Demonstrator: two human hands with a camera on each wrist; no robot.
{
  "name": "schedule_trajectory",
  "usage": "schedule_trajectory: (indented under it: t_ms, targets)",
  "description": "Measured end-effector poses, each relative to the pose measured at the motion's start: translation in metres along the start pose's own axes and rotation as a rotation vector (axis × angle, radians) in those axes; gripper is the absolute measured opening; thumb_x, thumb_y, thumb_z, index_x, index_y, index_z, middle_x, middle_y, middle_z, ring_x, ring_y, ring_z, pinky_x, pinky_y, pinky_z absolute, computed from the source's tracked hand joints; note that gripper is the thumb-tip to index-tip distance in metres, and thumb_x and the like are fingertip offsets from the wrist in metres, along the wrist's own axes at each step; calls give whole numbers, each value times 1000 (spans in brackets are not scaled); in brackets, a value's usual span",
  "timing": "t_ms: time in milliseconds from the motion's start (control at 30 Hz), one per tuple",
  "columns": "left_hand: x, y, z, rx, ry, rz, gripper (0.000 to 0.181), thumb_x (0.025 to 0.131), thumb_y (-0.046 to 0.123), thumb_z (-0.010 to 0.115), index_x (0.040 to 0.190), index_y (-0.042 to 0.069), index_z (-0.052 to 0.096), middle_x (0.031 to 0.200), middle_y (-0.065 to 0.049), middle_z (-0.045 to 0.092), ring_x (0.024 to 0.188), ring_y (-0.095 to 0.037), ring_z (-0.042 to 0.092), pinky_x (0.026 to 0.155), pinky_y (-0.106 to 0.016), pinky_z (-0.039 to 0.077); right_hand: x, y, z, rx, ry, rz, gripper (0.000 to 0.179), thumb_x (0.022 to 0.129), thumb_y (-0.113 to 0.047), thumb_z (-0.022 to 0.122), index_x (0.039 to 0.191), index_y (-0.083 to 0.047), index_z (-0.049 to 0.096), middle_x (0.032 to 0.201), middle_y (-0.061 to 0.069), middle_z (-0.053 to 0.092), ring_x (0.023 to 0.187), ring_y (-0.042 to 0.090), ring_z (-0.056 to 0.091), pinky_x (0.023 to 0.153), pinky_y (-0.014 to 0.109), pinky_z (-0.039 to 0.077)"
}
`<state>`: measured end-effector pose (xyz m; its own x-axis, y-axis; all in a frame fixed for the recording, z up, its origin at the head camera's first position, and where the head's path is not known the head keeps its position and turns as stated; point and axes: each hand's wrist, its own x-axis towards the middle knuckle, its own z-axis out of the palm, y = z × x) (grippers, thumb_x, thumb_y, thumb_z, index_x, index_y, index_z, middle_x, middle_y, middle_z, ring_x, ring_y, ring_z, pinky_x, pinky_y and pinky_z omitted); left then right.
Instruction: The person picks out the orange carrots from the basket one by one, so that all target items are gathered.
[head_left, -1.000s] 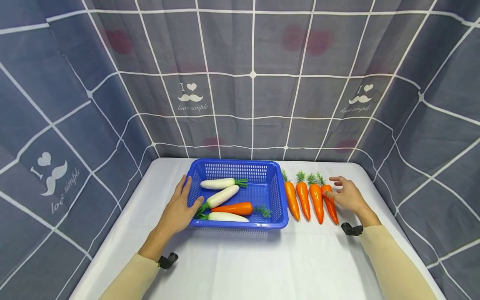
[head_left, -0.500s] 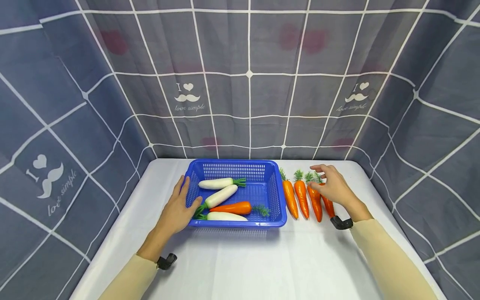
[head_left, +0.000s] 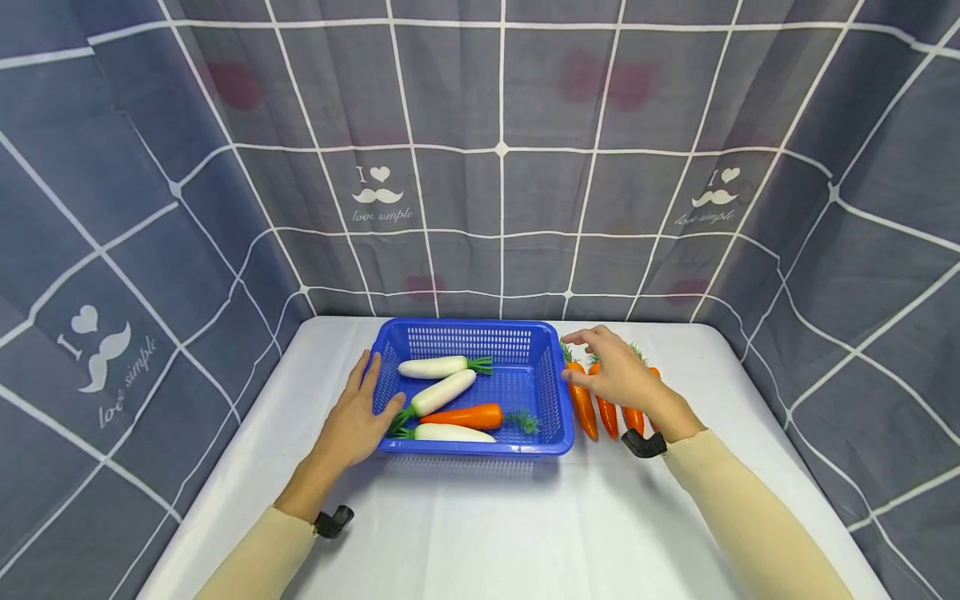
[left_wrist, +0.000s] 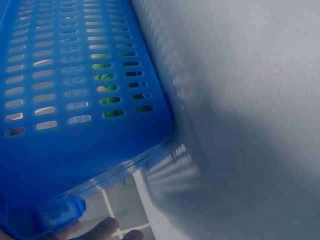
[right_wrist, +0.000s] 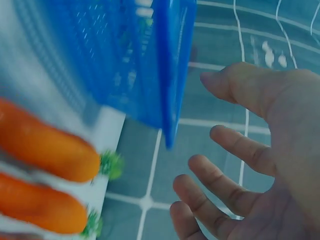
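A blue plastic basket [head_left: 525, 375] holds several white radishes [head_left: 444, 392] with green tops and one orange carrot [head_left: 468, 417]. My left hand [head_left: 354, 421] lies along the basket's left rim, thumb over the edge and fingers fairly straight; whether it presses the rim I cannot tell. Over a row of carrots [head_left: 582, 404] right of the basket hovers my right hand [head_left: 618, 375], holding nothing. Its fingertips reach close to the basket's right rim. In the right wrist view its fingers [right_wrist: 210, 177] are spread and apart from both basket and carrots. The hand partly covers the row.
A white cloth [head_left: 480, 525] covers the table. Grey checked curtains [head_left: 540, 192] stand close behind and on both sides. A black wrist camera [head_left: 333, 522] is strapped to the left wrist, and another camera [head_left: 645, 443] to the right.
My right hand has moved left, from the rightmost carrot across the row to the basket's right rim. The left hand stays where it was. Basket and vegetables look unmoved.
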<state>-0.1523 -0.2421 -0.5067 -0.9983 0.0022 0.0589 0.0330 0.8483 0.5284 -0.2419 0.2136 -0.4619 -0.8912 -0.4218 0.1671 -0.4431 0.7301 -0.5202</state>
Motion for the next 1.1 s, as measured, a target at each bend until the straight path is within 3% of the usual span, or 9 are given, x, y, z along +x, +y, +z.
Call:
schedule_trajectory:
  t_ms: [333, 600, 933, 1100]
  targets:
    - [-1, 0, 0, 1, -1, 7, 94, 121, 49, 59, 188, 7, 8, 198, -21, -1, 178, -58, 22, 141, -76, 29, 20, -41, 21, -73, -130, -130, 61, 103, -37, 90, 156, -13, 71, 149, 20, 72, 138, 42, 69, 120, 66, 59]
    - [-2, 0, -1, 6, -3, -4, 95, 121, 51, 58, 189, 8, 7, 198, -22, -2, 178, -59, 23, 139, -77, 29, 36, -69, 37, -126, -287, -156, 61, 104, -39, 90, 159, -18, 71, 158, 16, 69, 147, 39, 67, 126, 64, 57]
    - [0, -1, 1, 7, 5, 13, 94, 121, 51, 58, 188, 8, 8, 197, -23, 1, 177, -59, 24, 139, -77, 30, 62, -82, 56, -69, -529, -223, 70, 104, -34, 91, 163, -8, 66, 158, 24, 72, 147, 44, 68, 127, 62, 56]
    - [-1, -1, 1, -1, 7, 10, 94, 121, 51, 58, 189, 9, 8, 198, -23, 0, 177, -59, 24, 139, -77, 31, 72, -84, 68, -30, -633, -193, 71, 103, -32, 92, 164, -8, 65, 152, 24, 74, 141, 43, 71, 124, 61, 58]
